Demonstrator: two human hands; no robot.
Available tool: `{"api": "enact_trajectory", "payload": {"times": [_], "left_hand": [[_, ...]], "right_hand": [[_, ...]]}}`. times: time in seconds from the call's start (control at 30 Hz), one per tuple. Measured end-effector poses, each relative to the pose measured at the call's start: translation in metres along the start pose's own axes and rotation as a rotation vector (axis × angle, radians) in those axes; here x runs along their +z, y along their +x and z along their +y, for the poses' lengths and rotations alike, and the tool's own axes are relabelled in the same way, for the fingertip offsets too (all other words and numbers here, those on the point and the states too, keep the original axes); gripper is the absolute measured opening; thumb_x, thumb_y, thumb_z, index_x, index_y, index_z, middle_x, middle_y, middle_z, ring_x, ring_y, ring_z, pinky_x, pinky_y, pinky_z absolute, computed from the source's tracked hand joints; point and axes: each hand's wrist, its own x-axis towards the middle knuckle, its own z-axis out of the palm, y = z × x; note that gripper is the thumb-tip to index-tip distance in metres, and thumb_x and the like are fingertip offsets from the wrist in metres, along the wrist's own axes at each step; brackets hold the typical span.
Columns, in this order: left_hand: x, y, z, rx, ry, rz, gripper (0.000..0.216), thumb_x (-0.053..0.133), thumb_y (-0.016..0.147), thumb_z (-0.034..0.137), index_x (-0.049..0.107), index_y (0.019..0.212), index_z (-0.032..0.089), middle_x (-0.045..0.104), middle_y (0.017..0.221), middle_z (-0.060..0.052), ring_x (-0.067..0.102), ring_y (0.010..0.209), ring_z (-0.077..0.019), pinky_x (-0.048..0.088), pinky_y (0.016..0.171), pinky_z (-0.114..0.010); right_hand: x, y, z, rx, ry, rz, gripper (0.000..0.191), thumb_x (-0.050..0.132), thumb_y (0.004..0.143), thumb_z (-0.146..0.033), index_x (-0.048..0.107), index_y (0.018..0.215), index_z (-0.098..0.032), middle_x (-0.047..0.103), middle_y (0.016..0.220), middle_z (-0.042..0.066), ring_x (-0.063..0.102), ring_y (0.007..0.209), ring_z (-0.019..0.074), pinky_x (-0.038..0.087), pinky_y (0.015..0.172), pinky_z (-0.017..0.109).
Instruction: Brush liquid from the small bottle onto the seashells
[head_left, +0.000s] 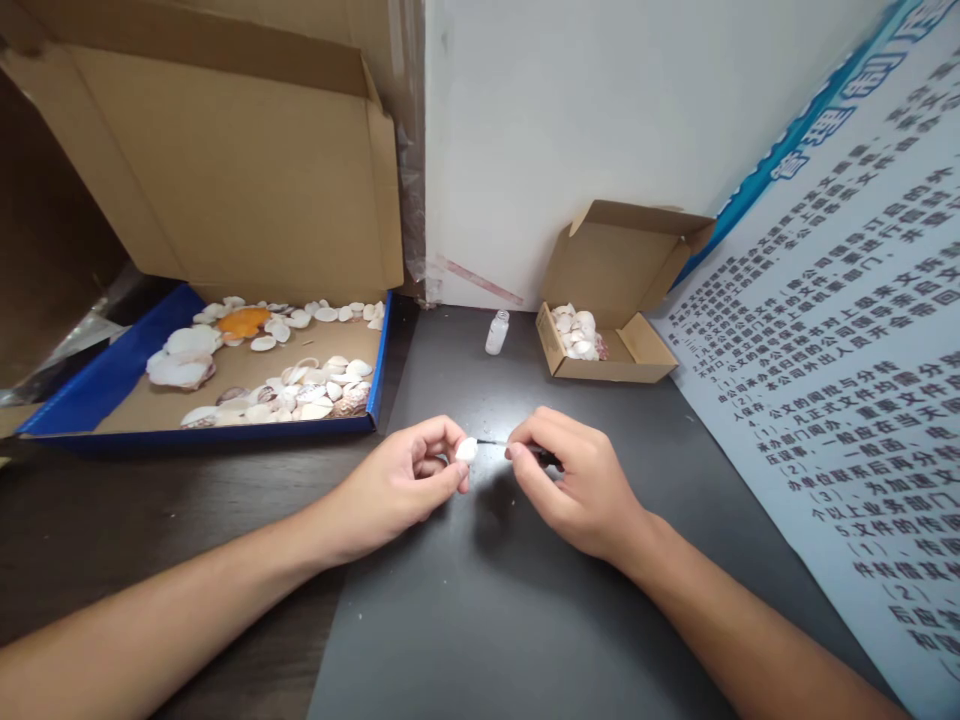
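Observation:
My left hand (409, 480) pinches a small white seashell (466, 451) between thumb and fingers, above the dark grey mat. Closed around the dark handle of a small brush (492, 442) is my right hand (577, 480). The brush has a thin pale stem, and its dark tip points left and meets the shell's edge or sits right beside it. Behind both hands stands a small clear bottle (496, 333) without a cap, whitish inside. My right fingers hide most of the brush handle.
To the left, an open blue-edged cardboard box (142, 405) holds many shells, one of them orange (244, 322). A smaller open cardboard box (616, 371) with white shells (576, 332) stands at the back right. A printed poster (847, 420) slants along the right side.

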Motion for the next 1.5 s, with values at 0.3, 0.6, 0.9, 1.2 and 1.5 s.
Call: {"api": "enact_trajectory", "payload": {"times": [0.3, 0.6, 0.9, 1.2, 1.5], "left_hand": [[-0.001, 0.001, -0.001, 0.031, 0.029, 0.001, 0.020, 0.058, 0.089, 0.035, 0.049, 0.086, 0.018, 0.056, 0.071, 0.005, 0.040, 0.051, -0.0051, 0.030, 0.045, -0.018], [0.000, 0.001, 0.001, 0.042, 0.052, 0.009, 0.020, 0.056, 0.090, 0.036, 0.051, 0.085, 0.017, 0.053, 0.066, 0.005, 0.038, 0.053, -0.0064, 0.029, 0.050, -0.021], [0.001, 0.001, -0.006, 0.119, 0.094, 0.035, 0.021, 0.056, 0.090, 0.035, 0.050, 0.082, 0.018, 0.045, 0.069, 0.006, 0.039, 0.060, -0.0079, 0.034, 0.057, -0.021], [0.003, -0.001, -0.006, 0.129, 0.164, 0.063, 0.015, 0.055, 0.089, 0.031, 0.048, 0.084, 0.019, 0.044, 0.065, 0.007, 0.039, 0.054, -0.0071, 0.034, 0.051, -0.020], [0.002, -0.002, -0.009, 0.053, 0.116, 0.013, 0.018, 0.055, 0.090, 0.035, 0.046, 0.086, 0.020, 0.048, 0.054, 0.009, 0.047, 0.048, -0.0079, 0.037, 0.045, -0.018]], "right_hand": [[0.001, -0.001, -0.001, 0.009, -0.018, 0.026, 0.017, 0.051, 0.086, -0.017, 0.057, 0.071, -0.017, 0.053, 0.065, -0.002, 0.046, 0.059, 0.0106, 0.033, 0.058, 0.025], [0.002, 0.000, 0.000, 0.018, -0.022, 0.023, 0.017, 0.051, 0.087, -0.018, 0.058, 0.072, -0.017, 0.054, 0.066, -0.001, 0.047, 0.060, 0.0108, 0.034, 0.058, 0.025], [0.002, -0.001, -0.003, -0.011, -0.055, 0.048, 0.017, 0.052, 0.086, -0.017, 0.061, 0.072, -0.017, 0.053, 0.065, -0.001, 0.047, 0.059, 0.0112, 0.034, 0.058, 0.026], [0.000, 0.000, -0.002, -0.039, -0.081, 0.035, 0.017, 0.053, 0.086, -0.017, 0.064, 0.073, -0.016, 0.055, 0.066, 0.000, 0.049, 0.062, 0.0124, 0.035, 0.059, 0.026], [0.000, 0.000, -0.002, -0.032, -0.087, 0.015, 0.017, 0.053, 0.086, -0.017, 0.064, 0.073, -0.016, 0.056, 0.067, 0.001, 0.049, 0.062, 0.0126, 0.035, 0.059, 0.027]]}}
